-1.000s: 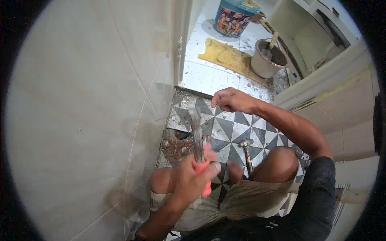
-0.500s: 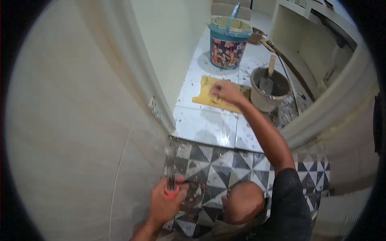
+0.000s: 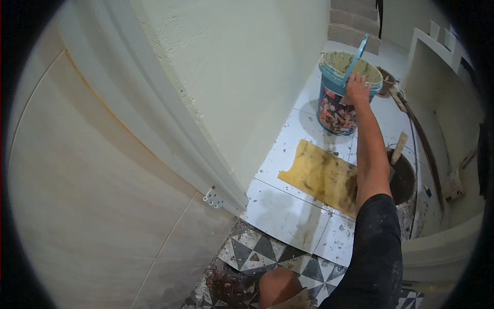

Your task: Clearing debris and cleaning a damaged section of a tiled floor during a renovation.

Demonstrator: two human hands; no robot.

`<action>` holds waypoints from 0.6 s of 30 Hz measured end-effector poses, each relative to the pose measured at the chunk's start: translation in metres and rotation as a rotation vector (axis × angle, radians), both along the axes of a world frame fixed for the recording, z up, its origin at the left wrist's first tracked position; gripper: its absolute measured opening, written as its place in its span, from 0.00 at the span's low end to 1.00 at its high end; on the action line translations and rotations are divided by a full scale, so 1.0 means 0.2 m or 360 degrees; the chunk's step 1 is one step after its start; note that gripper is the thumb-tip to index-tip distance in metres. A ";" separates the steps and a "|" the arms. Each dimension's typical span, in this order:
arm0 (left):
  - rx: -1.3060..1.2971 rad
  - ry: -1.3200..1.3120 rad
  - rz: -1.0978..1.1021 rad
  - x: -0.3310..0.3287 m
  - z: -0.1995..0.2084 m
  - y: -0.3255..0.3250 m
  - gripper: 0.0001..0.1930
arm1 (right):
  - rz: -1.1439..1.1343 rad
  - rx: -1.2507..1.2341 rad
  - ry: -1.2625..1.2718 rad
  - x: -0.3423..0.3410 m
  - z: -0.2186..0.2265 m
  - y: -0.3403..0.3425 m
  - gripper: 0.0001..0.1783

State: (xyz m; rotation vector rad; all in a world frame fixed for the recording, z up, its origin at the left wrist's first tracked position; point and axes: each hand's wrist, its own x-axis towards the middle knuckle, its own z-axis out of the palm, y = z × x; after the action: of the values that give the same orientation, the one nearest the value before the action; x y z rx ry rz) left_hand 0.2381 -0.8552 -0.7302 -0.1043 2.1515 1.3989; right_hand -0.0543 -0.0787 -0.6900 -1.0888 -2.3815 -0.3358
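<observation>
My right hand (image 3: 357, 89) reaches far forward, its fingers curled over the near right rim of a blue bucket (image 3: 337, 110) with a dark floral panel. The bucket's raised blue handle (image 3: 357, 56) stands beside my fingers, and pale smears coat the inside. Between me and the bucket lies a yellow sheet (image 3: 319, 172), flat on the white tiles and spotted with grey dirt. Partly behind my forearm is a mortar pail (image 3: 406, 177), from which a trowel's wooden handle (image 3: 399, 147) sticks out. My left hand is out of view.
A tiled wall (image 3: 113, 195) and door frame (image 3: 170, 103) stand close on my left, with a small fitting (image 3: 212, 199) low on the frame. Black-and-white tiles (image 3: 267, 252) lie below, beside my bare knee (image 3: 280, 286). Steps (image 3: 355, 23) rise behind the bucket; a brown bowl (image 3: 387, 80) sits beside it.
My right hand has moved from the yellow sheet forward to the blue bucket's rim. My left hand, which held a red-handled tool, has left the picture. The view has shifted.
</observation>
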 end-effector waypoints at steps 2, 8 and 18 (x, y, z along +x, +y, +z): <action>-0.0034 -0.0010 0.0078 0.00 0.01 0.02 0.05 | 0.0006 -0.0006 -0.0026 -0.05 -0.04 0.07 0.29; -0.0086 -0.0103 0.0228 0.06 0.02 0.03 0.05 | 0.0360 0.0137 -0.0027 -0.04 -0.13 0.21 0.18; -0.0033 -0.0245 0.0469 0.25 0.01 -0.03 0.05 | 0.0584 0.0321 -0.0043 0.14 -0.18 -0.11 0.30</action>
State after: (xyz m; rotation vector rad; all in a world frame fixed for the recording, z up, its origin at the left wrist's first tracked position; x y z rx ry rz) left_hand 0.2877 -0.8615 -0.7275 -0.5382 2.0831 1.4751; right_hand -0.0256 -0.1003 -0.7252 -0.5467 -2.4461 -0.4479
